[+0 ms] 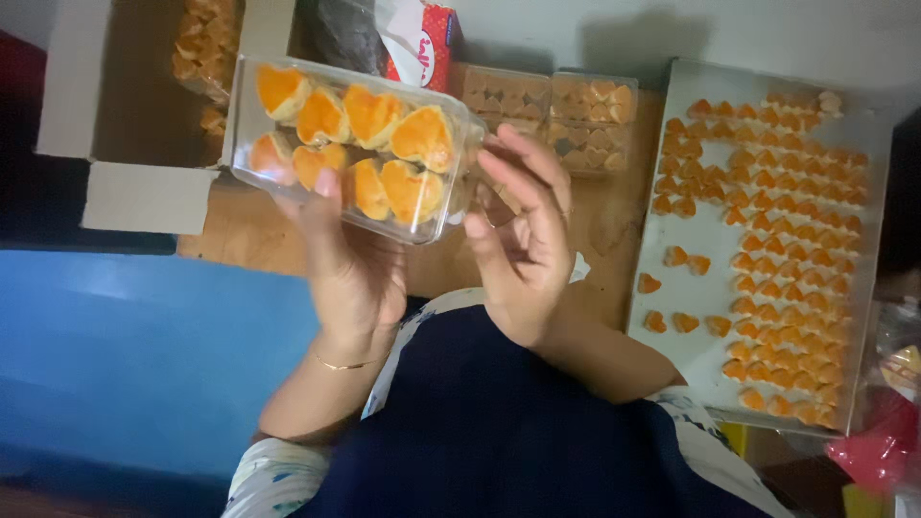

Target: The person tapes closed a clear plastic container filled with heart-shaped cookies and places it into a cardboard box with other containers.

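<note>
My left hand [350, 264] holds up a clear plastic box [357, 144] from below, thumb pressed on its front face. The box is filled with several orange heart-shaped cookies [420, 136] in two rows. My right hand [523, 225] is at the box's right end, fingers spread and curled, fingertips touching or very near its edge. A thin gold bangle sits on my left wrist.
A metal baking tray [705, 235] at the right carries several rows of small orange heart cookies. Two more filled clear boxes [552, 110] lie on the wooden surface behind. An open cardboard carton [144, 91] stands at the upper left, a red-and-white packet [422, 43] beside it.
</note>
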